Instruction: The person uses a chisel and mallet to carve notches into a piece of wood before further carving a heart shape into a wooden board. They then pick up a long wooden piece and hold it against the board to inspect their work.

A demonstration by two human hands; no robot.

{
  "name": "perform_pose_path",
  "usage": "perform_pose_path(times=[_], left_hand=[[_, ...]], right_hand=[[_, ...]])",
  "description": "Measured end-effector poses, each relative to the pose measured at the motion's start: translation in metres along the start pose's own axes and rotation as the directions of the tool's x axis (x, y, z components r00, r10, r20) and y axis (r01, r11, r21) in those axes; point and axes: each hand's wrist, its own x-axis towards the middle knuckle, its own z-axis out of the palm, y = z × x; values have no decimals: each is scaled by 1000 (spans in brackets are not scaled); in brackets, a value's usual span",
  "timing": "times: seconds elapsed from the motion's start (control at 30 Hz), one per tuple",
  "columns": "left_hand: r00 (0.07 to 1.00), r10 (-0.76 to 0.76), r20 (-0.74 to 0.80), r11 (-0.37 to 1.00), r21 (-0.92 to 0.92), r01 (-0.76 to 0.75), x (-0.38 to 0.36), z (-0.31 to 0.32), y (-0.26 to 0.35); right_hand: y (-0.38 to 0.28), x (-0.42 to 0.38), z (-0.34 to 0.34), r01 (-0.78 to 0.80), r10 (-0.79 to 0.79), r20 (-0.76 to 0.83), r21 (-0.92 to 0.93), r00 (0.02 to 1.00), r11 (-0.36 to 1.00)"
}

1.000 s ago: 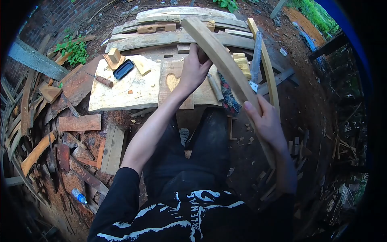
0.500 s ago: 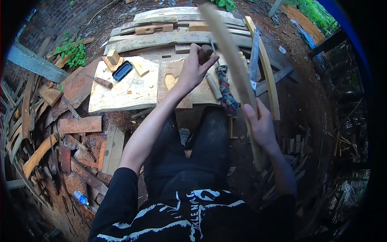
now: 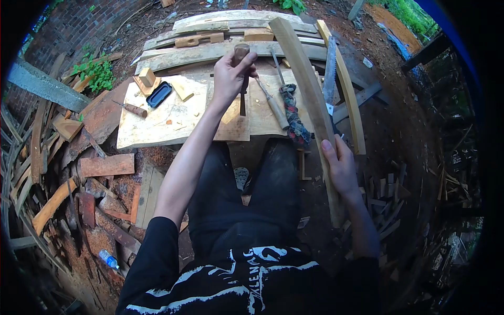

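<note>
My left hand (image 3: 229, 79) is closed on a chisel (image 3: 242, 54), handle end up and dark blade pointing down over a square wooden board (image 3: 234, 130) on the workbench. The hand and forearm hide much of that board. My right hand (image 3: 342, 165) grips a long wooden bar (image 3: 304, 68), which slants up and to the left over the bench's right side. Between the hands lie a tool with a pale wooden handle (image 3: 276, 112) and a cloth-wrapped tool (image 3: 295, 118).
A handsaw (image 3: 330, 73) and a curved plank (image 3: 344, 84) stand at the bench's right. On its left lie a black tray (image 3: 159, 94), a wood block (image 3: 147, 77) and a brown-handled tool (image 3: 135, 109). Scrap wood and a plastic bottle (image 3: 108, 259) lie on the ground.
My left hand has moved left with the chisel and turned it blade down over the board. The bar in my right hand has shifted slightly and its upper end tilts less far left.
</note>
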Motion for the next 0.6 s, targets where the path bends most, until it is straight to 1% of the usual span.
perform_pose_path(times=[0.13,0.2,0.23,0.3,0.4,0.53,0.6], left_hand=[[999,-39,11,999,-1,39,-5,-3,0],[997,-1,71,999,36,-1,-8,-2,1],[997,-2,72,999,36,0,-9,-1,0],[999,17,40,1000,-14,-16,-12,3,2],[1000,9,15,1000,22,-10,-15,4,3],[1000,28,12,999,17,-29,-17,6,2],[999,29,-20,999,22,-28,-18,7,3]], right_hand=[[6,-2,0,-31,31,14,-10,999,999],[5,-1,1,-28,28,19,-17,999,999],[4,-1,2,-23,24,24,-23,999,999],[2,-1,4,-28,28,29,-18,999,999],[3,0,6,-24,25,35,-27,999,999],[1,3,8,-24,27,54,-51,998,998],[-5,3,11,-22,24,61,-39,998,999]])
